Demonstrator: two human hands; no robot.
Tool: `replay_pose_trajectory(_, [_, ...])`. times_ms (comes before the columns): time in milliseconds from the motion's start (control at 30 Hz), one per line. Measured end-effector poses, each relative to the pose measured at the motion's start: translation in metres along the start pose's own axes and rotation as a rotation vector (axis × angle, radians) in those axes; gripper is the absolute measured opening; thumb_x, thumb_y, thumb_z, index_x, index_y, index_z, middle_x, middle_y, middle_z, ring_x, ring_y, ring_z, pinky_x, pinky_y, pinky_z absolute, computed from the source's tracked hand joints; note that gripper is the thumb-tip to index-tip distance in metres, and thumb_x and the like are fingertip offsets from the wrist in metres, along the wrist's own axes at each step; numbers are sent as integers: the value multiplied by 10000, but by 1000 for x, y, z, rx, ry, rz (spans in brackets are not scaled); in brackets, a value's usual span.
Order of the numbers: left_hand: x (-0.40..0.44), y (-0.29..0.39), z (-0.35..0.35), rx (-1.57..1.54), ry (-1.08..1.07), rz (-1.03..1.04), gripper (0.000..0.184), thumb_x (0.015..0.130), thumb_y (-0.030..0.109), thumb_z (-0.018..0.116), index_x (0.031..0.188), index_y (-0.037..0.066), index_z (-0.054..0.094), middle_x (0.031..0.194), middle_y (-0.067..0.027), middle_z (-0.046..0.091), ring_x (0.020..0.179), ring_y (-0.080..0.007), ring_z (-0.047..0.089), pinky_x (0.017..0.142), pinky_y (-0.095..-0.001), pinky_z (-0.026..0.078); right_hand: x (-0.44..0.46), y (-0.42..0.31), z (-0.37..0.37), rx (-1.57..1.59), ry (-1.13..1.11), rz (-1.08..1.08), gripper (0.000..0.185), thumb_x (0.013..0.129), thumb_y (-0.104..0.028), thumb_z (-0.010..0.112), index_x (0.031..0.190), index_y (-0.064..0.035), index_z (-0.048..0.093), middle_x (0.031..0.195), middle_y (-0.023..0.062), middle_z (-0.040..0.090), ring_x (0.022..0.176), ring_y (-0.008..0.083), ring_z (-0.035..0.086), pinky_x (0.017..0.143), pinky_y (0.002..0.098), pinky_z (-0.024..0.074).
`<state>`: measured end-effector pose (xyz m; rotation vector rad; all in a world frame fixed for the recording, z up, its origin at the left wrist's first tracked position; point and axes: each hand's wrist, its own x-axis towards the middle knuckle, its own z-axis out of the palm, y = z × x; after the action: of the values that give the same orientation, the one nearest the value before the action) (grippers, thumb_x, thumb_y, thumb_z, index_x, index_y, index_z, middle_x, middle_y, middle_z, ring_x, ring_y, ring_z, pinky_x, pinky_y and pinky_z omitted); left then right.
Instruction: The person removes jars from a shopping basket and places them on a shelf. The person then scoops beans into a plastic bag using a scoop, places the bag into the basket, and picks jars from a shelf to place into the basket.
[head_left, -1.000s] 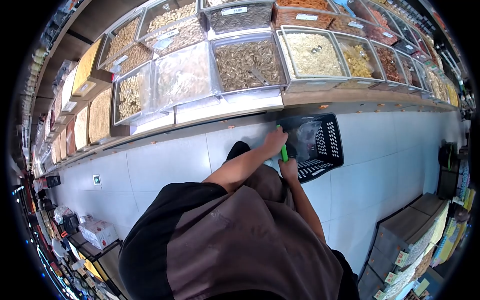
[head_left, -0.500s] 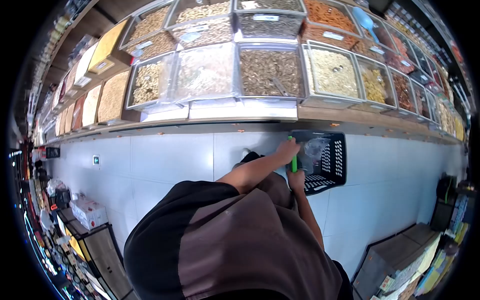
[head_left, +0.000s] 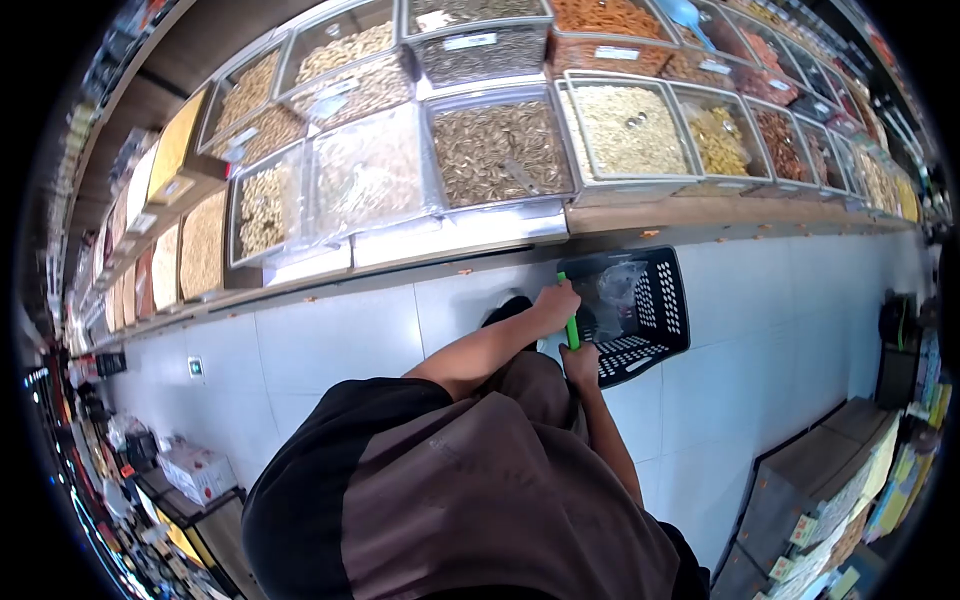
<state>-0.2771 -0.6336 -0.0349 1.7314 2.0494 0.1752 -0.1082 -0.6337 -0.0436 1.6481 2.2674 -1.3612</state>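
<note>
A black basket point(head_left: 672, 300) with perforated sides stands low in front of me, beside the display, with a clear plastic bag point(head_left: 622, 283) inside. Its bright green handle point(head_left: 572, 330) runs along the near-left side. My left hand point(head_left: 556, 303) is closed round the upper end of the handle. Lower down, my right hand point(head_left: 580, 364) is closed on the handle's other end. My fingers are partly hidden by the backs of my hands.
Clear bins of seeds point(head_left: 500, 150), pale flakes point(head_left: 632, 130) and nuts point(head_left: 262, 210) line the wooden display ahead. A white box point(head_left: 197, 472) lies on a low unit at left. Grey cabinets point(head_left: 800, 480) stand at lower right.
The view swung and shifted, so the bins and basket moved in the frame. Both hands have stayed on the green handle, and the basket keeps about the same place beside the display.
</note>
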Motion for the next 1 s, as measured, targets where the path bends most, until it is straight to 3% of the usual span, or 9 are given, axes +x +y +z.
replay_pose_trajectory(33, [6, 0, -3, 21, -21, 13, 133, 674, 120, 697, 781, 41, 699, 923, -217, 645, 856, -361, 671, 706, -430, 564, 1, -1, -2, 14, 15, 24, 355, 753, -264, 707, 802, 85, 657, 765, 298, 645, 797, 438, 666, 697, 486, 513])
replay_pose_trajectory(233, [51, 10, -23, 207, -372, 205, 191, 683, 152, 737, 860, 80, 743, 861, -108, 705, 904, -266, 677, 743, -398, 574, 9, 5, -20, -6, 60, 7, 329, 767, -269, 698, 797, 58, 667, 734, 283, 638, 760, 454, 646, 683, 496, 509])
replay_pose_trajectory(367, [73, 21, -17, 179, -408, 230, 193, 696, 143, 725, 875, 76, 745, 903, -122, 703, 944, -275, 664, 773, -392, 572, 18, 11, -41, -18, 64, 44, 304, 786, -258, 672, 790, 46, 670, 712, 282, 626, 740, 439, 644, 680, 489, 504])
replay_pose_trajectory(467, [89, 30, -15, 137, -315, 227, 180, 694, 112, 705, 865, 66, 740, 924, -132, 698, 966, -272, 655, 780, -382, 566, 31, 20, -56, -34, 105, 84, 286, 782, -238, 669, 780, 48, 666, 714, 288, 619, 710, 439, 636, 668, 471, 505])
replay_pose_trajectory(533, [100, 38, -16, 3, -183, 288, 138, 667, 102, 672, 781, 36, 714, 801, -166, 682, 821, -321, 674, 735, -420, 554, 37, 26, -70, 11, 110, 56, 280, 771, -232, 662, 758, 48, 655, 713, 291, 609, 717, 445, 627, 672, 466, 503])
replay_pose_trajectory(633, [121, 47, -15, -22, -16, 419, 136, 660, 92, 651, 759, 18, 706, 768, -184, 673, 815, -341, 669, 725, -416, 550, 48, 32, -89, 26, 134, 62, 279, 770, -216, 654, 706, 54, 624, 684, 288, 595, 686, 442, 620, 645, 461, 498])
replay_pose_trajectory(767, [157, 66, -5, 28, -253, 386, 147, 655, 99, 651, 757, 11, 708, 814, -201, 684, 850, -356, 670, 743, -424, 549, 62, 40, -120, 29, 83, 163, 273, 766, -209, 624, 765, 62, 659, 783, 306, 619, 821, 461, 624, 748, 478, 516])
replay_pose_trajectory(833, [178, 80, -4, 107, -384, 343, 204, 702, 138, 689, 867, 30, 742, 987, -193, 691, 1009, -328, 641, 822, -415, 543, 71, 45, -136, 33, 122, 187, 276, 763, -209, 629, 778, 64, 665, 789, 308, 621, 823, 456, 628, 751, 473, 519])
replay_pose_trajectory(1000, [214, 112, -20, 94, -376, 357, 192, 661, 111, 657, 801, -2, 722, 889, -222, 694, 921, -370, 670, 823, -447, 545, 88, 56, -178, 11, 173, 157, 268, 754, -209, 652, 780, 57, 668, 755, 296, 623, 771, 434, 643, 713, 452, 517])
